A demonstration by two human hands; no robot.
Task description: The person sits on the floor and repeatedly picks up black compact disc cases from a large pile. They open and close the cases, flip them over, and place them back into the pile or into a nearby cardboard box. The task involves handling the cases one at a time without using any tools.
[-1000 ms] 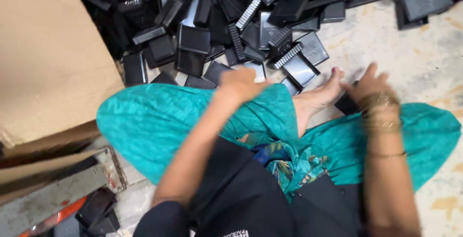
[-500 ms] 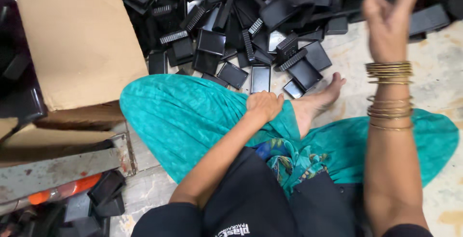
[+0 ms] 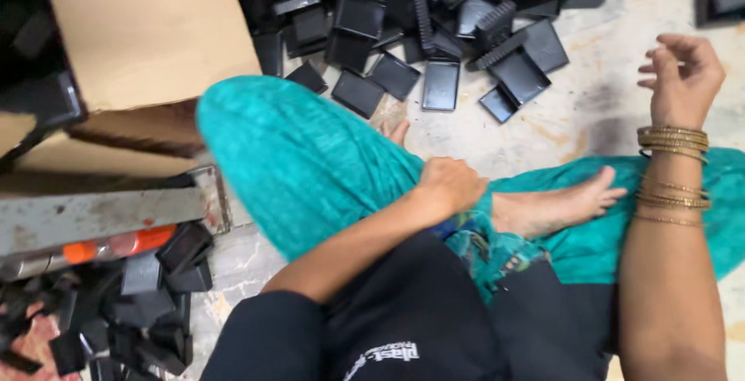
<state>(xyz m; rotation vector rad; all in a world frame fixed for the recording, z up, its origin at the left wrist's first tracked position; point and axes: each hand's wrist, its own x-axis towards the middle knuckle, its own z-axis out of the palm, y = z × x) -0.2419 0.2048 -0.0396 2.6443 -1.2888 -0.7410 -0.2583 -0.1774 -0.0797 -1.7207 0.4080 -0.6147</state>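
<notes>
Black plastic trays (image 3: 441, 84), shallow and rectangular, lie in a loose heap on the pale floor (image 3: 590, 105) just beyond the teal-clad knees (image 3: 310, 156), with the nearest singles lying flat at the heap's front edge. The right hand (image 3: 681, 71) hangs empty above the floor beside the heap, fingers loosely spread, while the left hand (image 3: 450, 185) rests closed and empty on the teal cloth. To pick cleanly, I'd judge it best to take a flat single from the edge; the cardboard box (image 3: 147, 32) stands open at the left.
</notes>
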